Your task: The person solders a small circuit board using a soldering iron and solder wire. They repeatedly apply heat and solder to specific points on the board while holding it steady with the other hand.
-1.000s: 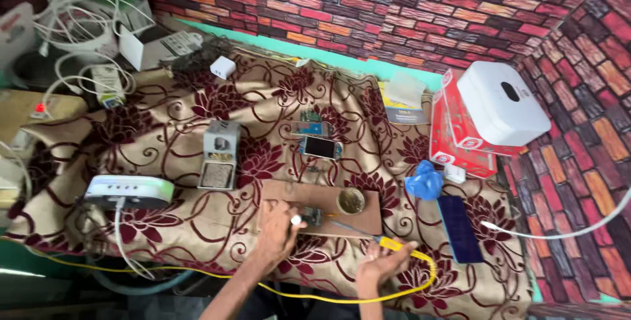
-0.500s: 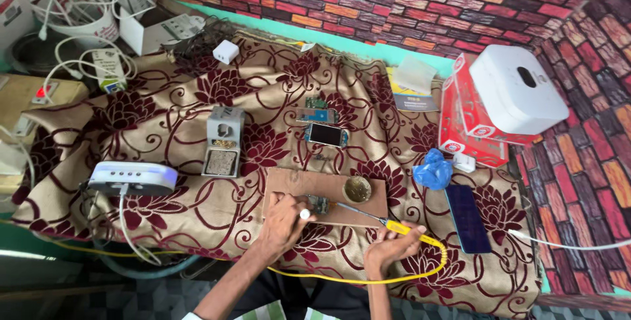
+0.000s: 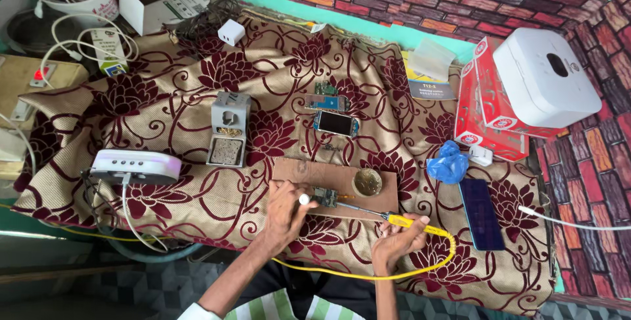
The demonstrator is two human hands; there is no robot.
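- The left hand is resting on the wooden board, with its fingers pinching together on a small white-tipped thing, just beside the little green circuit board.
- The right hand is gripping the soldering iron, fingers wrapped shut around its yellow handle.
- The iron's thin tip is pointing at the circuit board, which is lying on the wooden board.
- A round tin is sitting on the wooden board too.
- A yellow cord is looping over the flowered cloth covering the bench.
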